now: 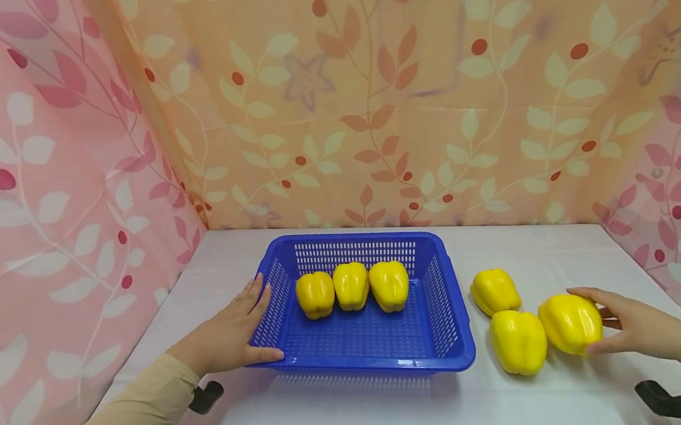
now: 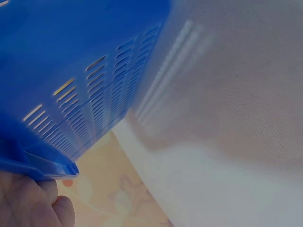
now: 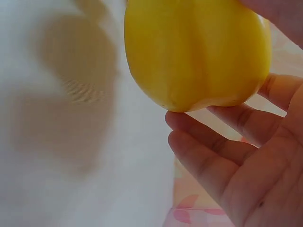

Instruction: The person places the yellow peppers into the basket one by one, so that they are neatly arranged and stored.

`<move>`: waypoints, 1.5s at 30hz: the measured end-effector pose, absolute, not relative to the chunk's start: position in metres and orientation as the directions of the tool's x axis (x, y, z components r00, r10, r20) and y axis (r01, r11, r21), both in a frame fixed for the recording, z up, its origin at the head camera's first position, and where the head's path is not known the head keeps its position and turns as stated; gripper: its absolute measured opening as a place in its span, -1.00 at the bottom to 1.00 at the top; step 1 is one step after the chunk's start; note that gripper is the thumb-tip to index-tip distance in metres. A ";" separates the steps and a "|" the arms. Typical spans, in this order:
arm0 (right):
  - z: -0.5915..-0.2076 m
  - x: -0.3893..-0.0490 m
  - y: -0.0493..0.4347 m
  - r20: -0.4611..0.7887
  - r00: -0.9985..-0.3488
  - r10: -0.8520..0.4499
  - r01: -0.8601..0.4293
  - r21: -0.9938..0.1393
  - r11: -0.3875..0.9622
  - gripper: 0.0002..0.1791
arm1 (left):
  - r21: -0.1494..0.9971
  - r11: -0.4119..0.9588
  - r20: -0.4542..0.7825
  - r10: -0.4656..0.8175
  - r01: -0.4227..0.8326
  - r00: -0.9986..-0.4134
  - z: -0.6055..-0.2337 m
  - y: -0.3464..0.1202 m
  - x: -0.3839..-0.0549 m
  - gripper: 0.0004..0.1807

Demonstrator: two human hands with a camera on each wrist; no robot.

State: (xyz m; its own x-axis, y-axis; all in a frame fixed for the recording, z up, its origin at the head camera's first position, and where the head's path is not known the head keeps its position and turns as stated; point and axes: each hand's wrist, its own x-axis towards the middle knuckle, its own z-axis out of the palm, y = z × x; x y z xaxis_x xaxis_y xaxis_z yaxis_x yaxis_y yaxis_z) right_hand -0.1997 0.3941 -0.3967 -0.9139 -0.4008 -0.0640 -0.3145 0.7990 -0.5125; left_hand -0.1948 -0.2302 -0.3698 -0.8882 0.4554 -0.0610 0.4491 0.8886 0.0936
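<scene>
A blue plastic basket (image 1: 368,367) with slotted walls stands on the table. Inside it, three yellow bell peppers sit in a row: a left one (image 1: 316,295), a middle one (image 1: 352,286) and a right one (image 1: 390,286). My left hand (image 1: 235,329) rests on the basket's left rim, fingers spread and thumb at the front corner. To the right of the basket, my right hand (image 1: 640,324) holds a yellow bell pepper (image 1: 571,324) between thumb and fingers. The right wrist view shows this pepper (image 3: 199,52) close up, its top cut off by the frame.
Two more yellow peppers, a rear one (image 1: 495,291) and a front one (image 1: 518,342), lie between the basket and my right hand. White cloth covers the table (image 1: 348,424). Floral curtains (image 1: 367,100) hang behind it and on both sides.
</scene>
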 end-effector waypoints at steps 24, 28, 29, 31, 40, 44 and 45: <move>-0.339 -0.223 0.363 0.151 -0.853 -0.499 -0.501 -0.504 0.703 -0.07 | 0.089 0.886 -0.058 0.460 0.455 -0.886 -0.370 -0.231 -0.195 0.24; -0.326 -0.227 0.348 0.144 -0.841 -0.521 -0.516 -0.501 0.695 -0.05 | 0.094 0.889 -0.064 0.454 0.448 -0.889 -0.370 -0.230 -0.194 0.24; -0.323 -0.228 0.345 0.141 -0.839 -0.525 -0.518 -0.498 0.695 -0.05 | 0.095 0.891 -0.066 0.451 0.445 -0.890 -0.370 -0.230 -0.194 0.24; -0.318 -0.231 0.337 0.139 -0.834 -0.534 -0.526 -0.491 0.694 -0.04 | 0.096 0.894 -0.071 0.446 0.439 -0.892 -0.370 -0.230 -0.194 0.25; -0.302 -0.241 0.301 0.121 -0.813 -0.569 -0.554 -0.462 0.693 -0.05 | 0.092 0.888 -0.060 0.457 0.451 -0.887 -0.371 -0.230 -0.195 0.24; -0.299 -0.248 0.287 0.108 -0.802 -0.587 -0.556 -0.495 0.668 -0.06 | 0.085 0.889 -0.060 0.456 0.450 -0.888 -0.372 -0.231 -0.195 0.25; -0.298 -0.250 0.283 0.109 -0.791 -0.602 -0.565 -0.506 0.651 -0.06 | 0.083 0.889 -0.059 0.456 0.451 -0.888 -0.372 -0.231 -0.195 0.25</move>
